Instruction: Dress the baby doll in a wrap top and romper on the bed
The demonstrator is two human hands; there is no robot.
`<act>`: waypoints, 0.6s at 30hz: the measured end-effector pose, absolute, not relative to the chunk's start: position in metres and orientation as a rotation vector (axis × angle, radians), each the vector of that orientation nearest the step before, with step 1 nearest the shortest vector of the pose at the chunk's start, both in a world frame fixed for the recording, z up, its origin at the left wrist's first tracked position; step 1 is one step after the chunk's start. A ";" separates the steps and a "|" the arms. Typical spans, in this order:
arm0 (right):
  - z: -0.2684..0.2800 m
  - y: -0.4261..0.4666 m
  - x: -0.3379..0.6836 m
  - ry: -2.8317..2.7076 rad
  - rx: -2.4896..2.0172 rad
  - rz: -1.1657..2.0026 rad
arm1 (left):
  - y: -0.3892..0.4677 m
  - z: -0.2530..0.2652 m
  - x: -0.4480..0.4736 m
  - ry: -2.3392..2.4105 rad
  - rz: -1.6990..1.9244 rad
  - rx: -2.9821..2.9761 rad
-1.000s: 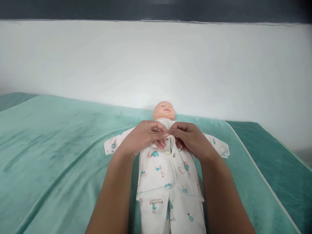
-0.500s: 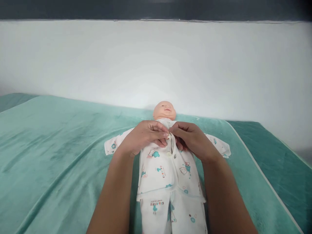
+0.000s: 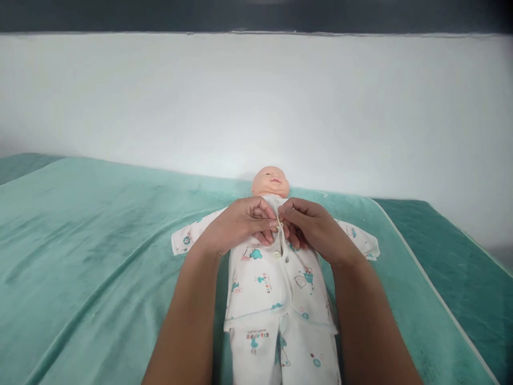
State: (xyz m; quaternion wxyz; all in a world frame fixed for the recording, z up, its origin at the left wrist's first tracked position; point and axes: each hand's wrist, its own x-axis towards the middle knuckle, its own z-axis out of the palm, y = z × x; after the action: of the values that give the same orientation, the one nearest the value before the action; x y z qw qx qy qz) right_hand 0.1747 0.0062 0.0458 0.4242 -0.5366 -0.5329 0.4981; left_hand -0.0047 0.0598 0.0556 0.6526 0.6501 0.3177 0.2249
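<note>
A baby doll (image 3: pixel 271 182) lies on its back, dressed in a white printed jacket (image 3: pixel 256 283) and matching trousers (image 3: pixel 256 363). On its chest, my left hand (image 3: pixel 252 222) pinches the left side of the jacket's front opening by a small button. My right hand (image 3: pixel 302 219) pinches the facing edge, its fingertips nearly touching the left ones. Below the hands, a pale button (image 3: pixel 277 255) shows on the left side and a dark snap or hole (image 3: pixel 287 260) on the right. My fingers partly hide the button between them.
A green blanket (image 3: pixel 100 240) with soft folds spreads under the doll. Darker green cloth (image 3: pixel 449 256) lies beyond its pale edge on the right. A white wall (image 3: pixel 256 107) rises right behind the doll's head. The doll's sleeves (image 3: pixel 360 238) stretch out to both sides.
Both hands stay at the same spot on the chest. The fingers have shifted slightly, and the jacket's edges between them lie closer together, the gap below being narrower.
</note>
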 end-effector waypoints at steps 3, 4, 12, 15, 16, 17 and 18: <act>0.044 0.007 0.175 -1.326 -1.339 1.248 | 0.059 0.057 -0.004 0.723 0.503 1.499; 0.044 0.007 0.175 -1.327 -1.337 1.250 | 0.058 0.058 -0.004 0.724 0.503 1.506; 0.046 0.005 0.176 -1.382 -1.327 1.262 | 0.056 0.059 -0.003 0.696 0.501 1.525; 0.048 0.004 0.176 -1.412 -1.352 1.251 | 0.057 0.055 -0.002 0.672 0.515 1.515; 0.048 0.004 0.176 -1.416 -1.354 1.255 | 0.057 0.055 -0.002 0.661 0.521 1.506; 0.048 0.004 0.176 -1.415 -1.347 1.264 | 0.057 0.054 -0.002 0.654 0.526 1.499; 0.048 0.004 0.177 -1.408 -1.336 1.276 | 0.057 0.054 -0.002 0.653 0.531 1.496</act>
State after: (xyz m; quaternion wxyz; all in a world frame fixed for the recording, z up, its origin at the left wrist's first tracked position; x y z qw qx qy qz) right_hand 0.1768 0.0036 0.0482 0.3982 -0.5276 -0.5559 0.5039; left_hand -0.0017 0.0567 0.0542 0.6539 0.6595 0.2877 0.2340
